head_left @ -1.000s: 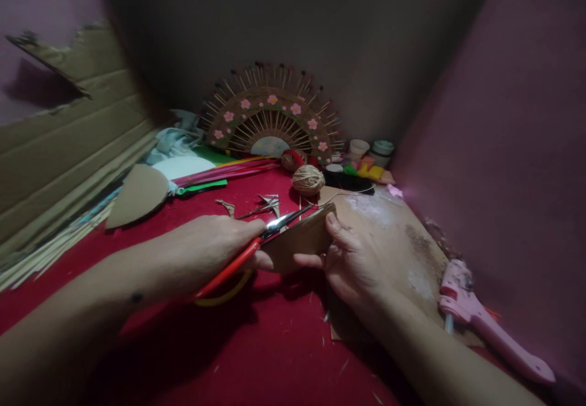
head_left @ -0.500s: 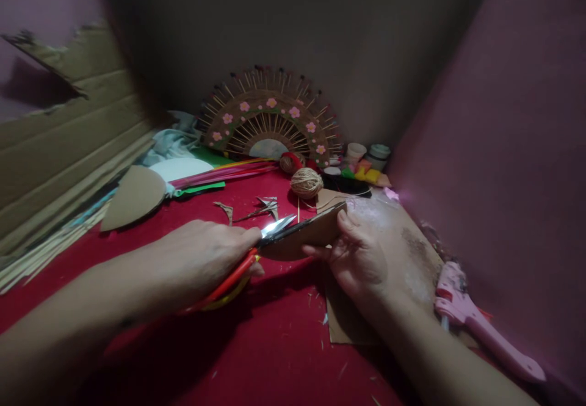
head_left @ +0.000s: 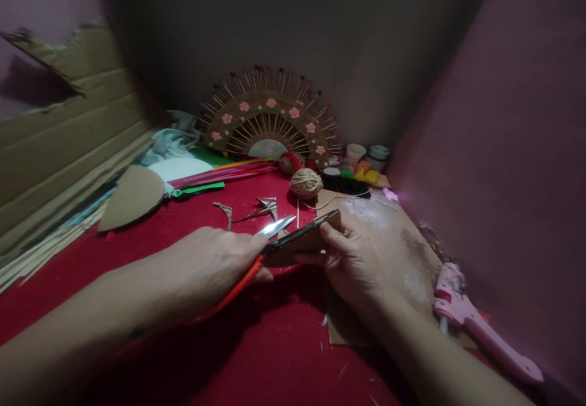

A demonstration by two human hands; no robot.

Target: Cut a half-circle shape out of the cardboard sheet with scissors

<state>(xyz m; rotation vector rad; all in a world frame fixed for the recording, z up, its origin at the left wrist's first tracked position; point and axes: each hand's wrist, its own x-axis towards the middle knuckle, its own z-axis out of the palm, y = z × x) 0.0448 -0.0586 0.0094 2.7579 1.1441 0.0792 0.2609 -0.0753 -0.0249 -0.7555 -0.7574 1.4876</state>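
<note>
My left hand (head_left: 233,253) is closed round a pair of scissors (head_left: 240,284) with red-orange handles. Their shiny blades point right, at the dark edge of a piece of cardboard (head_left: 304,240). My right hand (head_left: 350,259) pinches that cardboard by its right end, thumb on top and fingers below. Whether the blades have cut into the edge cannot be made out. Just beyond the blades lie several thin curled cardboard scraps (head_left: 263,209) on the red cloth (head_left: 274,357). The fingers of my left hand partly hide the scissor handles.
A flower-trimmed stick fan (head_left: 256,102) leans at the back, behind a twine ball (head_left: 306,184). A pink glue gun (head_left: 485,326) lies at right beside a stained cardboard sheet (head_left: 389,235). At left are a cut cardboard piece (head_left: 132,198) and thin sticks (head_left: 64,241).
The cardboard and my right hand have come slightly nearer and left. My left hand with the scissors has shifted a little right, and the yellow part of the handles is now out of sight.
</note>
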